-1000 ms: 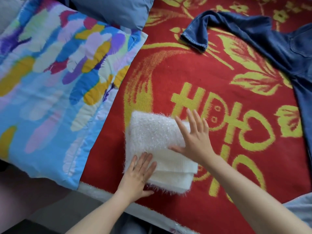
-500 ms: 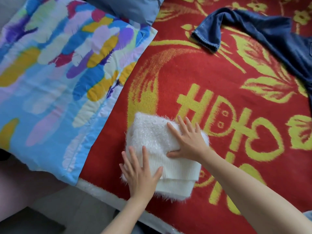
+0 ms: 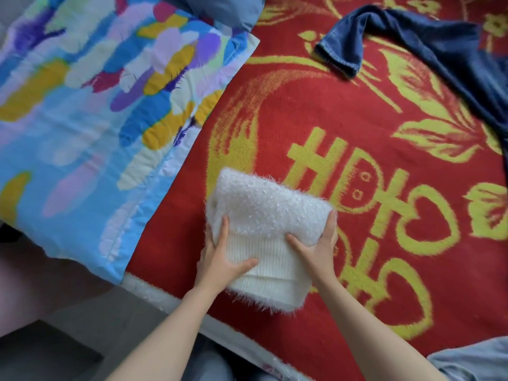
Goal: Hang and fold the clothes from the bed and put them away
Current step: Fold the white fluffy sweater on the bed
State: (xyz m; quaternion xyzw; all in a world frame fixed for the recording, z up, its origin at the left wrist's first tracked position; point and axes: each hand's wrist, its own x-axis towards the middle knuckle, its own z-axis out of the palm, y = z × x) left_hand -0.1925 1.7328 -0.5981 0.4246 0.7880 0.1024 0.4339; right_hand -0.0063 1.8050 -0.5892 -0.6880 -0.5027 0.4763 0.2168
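Observation:
A folded white fuzzy sweater (image 3: 269, 213) lies near the front edge of the bed, on a red blanket (image 3: 316, 119) with yellow patterns. My left hand (image 3: 220, 257) grips the sweater's left side, thumb on top and fingers along the edge. My right hand (image 3: 319, 243) grips its right side, thumb on top and fingers curled round the far edge. A dark blue denim garment (image 3: 428, 45) lies spread out at the bed's far right, apart from both hands.
A quilted cover (image 3: 90, 114) in blue, yellow and purple lies on the bed's left part. A blue pillow (image 3: 220, 6) sits at the top. Grey floor (image 3: 55, 339) shows below the bed's edge. A light blue cloth (image 3: 472, 361) is at the bottom right corner.
Both hands have gone from lying flat on top of the sweater to gripping its left and right sides.

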